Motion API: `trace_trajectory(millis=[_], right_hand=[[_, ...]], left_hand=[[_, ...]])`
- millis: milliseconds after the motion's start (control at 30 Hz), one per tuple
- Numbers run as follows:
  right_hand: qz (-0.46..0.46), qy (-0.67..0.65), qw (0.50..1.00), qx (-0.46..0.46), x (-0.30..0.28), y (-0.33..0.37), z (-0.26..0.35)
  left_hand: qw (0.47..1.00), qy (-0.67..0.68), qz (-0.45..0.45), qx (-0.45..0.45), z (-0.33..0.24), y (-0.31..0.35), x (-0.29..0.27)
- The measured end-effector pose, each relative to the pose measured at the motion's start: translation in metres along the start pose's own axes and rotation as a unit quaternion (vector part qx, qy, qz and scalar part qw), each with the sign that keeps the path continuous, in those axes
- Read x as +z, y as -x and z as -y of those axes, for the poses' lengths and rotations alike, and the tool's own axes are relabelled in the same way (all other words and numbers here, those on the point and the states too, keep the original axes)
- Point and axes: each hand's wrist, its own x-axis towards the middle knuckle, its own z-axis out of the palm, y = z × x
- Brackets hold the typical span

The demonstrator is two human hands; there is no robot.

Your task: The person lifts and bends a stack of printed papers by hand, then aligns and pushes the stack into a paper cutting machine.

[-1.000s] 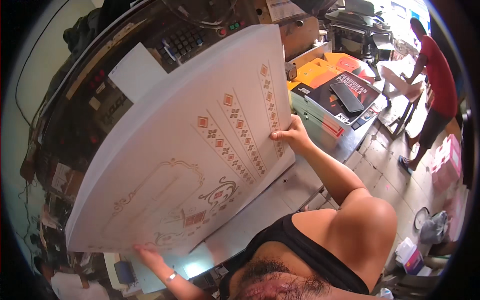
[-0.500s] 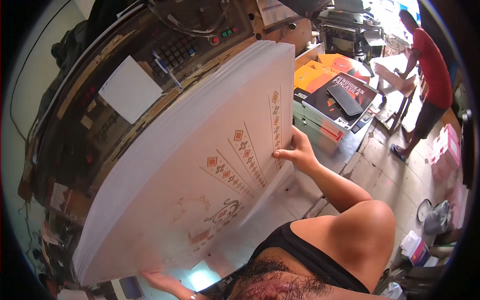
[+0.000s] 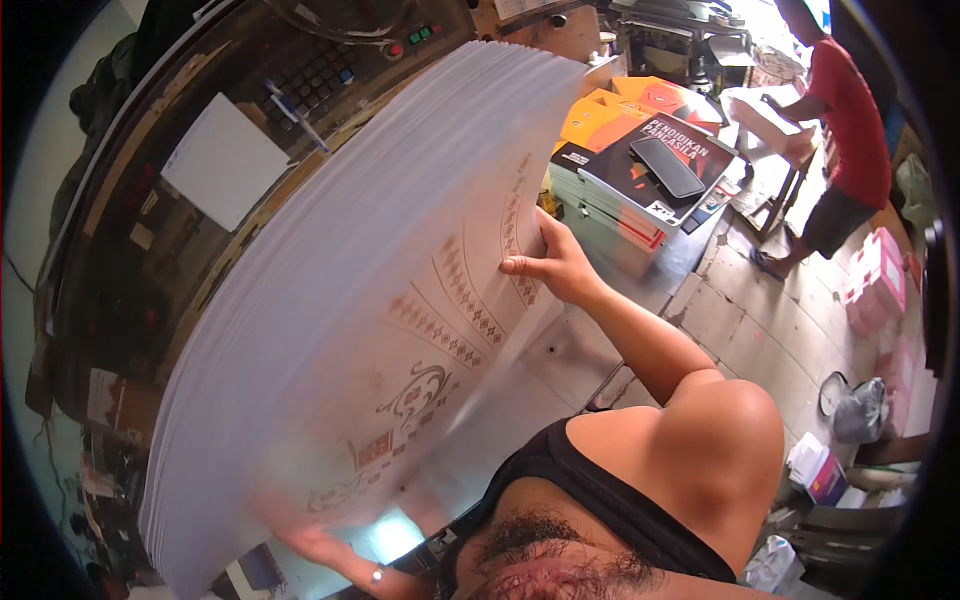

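A thick stack of large white paper sheets (image 3: 400,240) stands tilted on edge in front of me, bowed, its layered edges fanned along the top and left. Brown and orange patterned bands and a grey scroll are printed on the face toward me. My right hand (image 3: 560,262) grips the stack's right edge, thumb on the printed face and fingers out of sight behind it. At the lower left end my left hand (image 3: 305,540) is closed on the stack; its fingers are blurred and partly hidden against the paper. The lower edge meets a shiny metal table (image 3: 510,400).
Behind the stack is a machine panel with dark keys (image 3: 310,85), a white pad (image 3: 228,160) and a pen (image 3: 297,116). At right, a phone (image 3: 668,167) lies on stacked books (image 3: 620,205). Farther off, a person in red (image 3: 850,120) bends at a stand.
The stack has bowed more and its sheet edges have fanned wider, with the printed face turning away. My right hand has shifted left and up with it. The view has turned slightly.
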Motion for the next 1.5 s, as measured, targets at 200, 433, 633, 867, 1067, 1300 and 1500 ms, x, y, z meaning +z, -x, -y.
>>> trace_trajectory(millis=[200, 433, 633, 867, 1067, 1300, 1500], right_hand=[[0.076, -0.049, 0.995, 0.043, -0.009, 0.002, -0.011], [-0.007, -0.065, 0.998, 0.0, -0.006, 0.012, -0.021], [0.001, -0.03, 0.999, -0.014, 0.008, 0.001, -0.003], [-0.042, 0.049, 0.998, 0.005, 0.001, 0.006, -0.053], [-0.052, 0.132, 0.989, -0.041, -0.002, 0.009, -0.057], [-0.055, 0.125, 0.991, -0.01, -0.018, 0.027, -0.096], [-0.067, 0.124, 0.99, 0.011, -0.022, 0.029, -0.114]], left_hand=[[0.999, -0.025, 0.02, 0.007, 0.005, 0.0, 0.012], [0.996, -0.026, -0.089, 0.018, 0.002, 0.01, 0.034], [0.984, -0.057, -0.166, 0.042, 0.015, 0.0, 0.016], [0.961, -0.12, -0.249, 0.003, 0.055, -0.002, 0.021], [0.997, 0.04, -0.045, -0.044, 0.074, 0.001, -0.025], [0.993, 0.029, -0.109, -0.04, 0.09, 0.016, 0.006], [0.981, -0.109, -0.163, -0.006, 0.087, 0.01, 0.021]])
